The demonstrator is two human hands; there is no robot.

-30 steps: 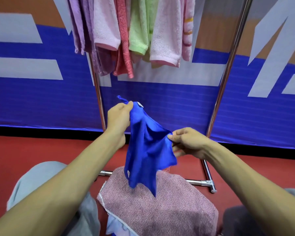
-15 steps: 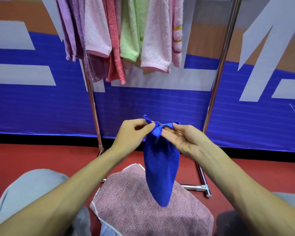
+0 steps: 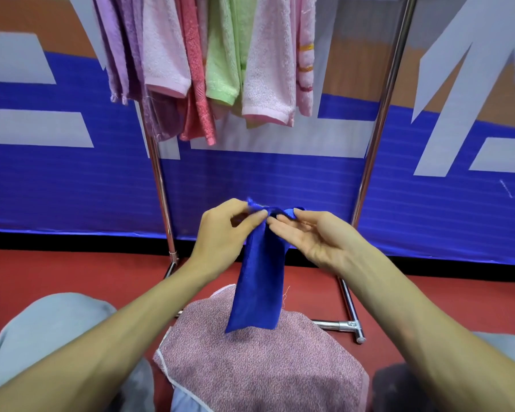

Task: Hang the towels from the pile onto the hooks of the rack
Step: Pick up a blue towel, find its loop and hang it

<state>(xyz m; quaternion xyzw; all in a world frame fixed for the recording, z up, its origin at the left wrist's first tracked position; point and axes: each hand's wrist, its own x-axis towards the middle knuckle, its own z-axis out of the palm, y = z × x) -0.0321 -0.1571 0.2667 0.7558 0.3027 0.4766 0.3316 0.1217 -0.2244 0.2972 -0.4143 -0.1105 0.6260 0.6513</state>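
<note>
Left hand (image 3: 220, 236) and right hand (image 3: 312, 239) both pinch the top corner of the blue towel (image 3: 259, 286), hanging limp just above the pile (image 3: 259, 367) before the rack (image 3: 378, 144); I judge it light, soft, floppy, best held by that corner loop.

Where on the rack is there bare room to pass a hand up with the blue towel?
Free: the gap between the striped pink towel and the rack's right pole; also below the hung towels, between both poles. Crowded: from the left pole to that striped towel, the towels overlap. Hooks are out of view.
</note>
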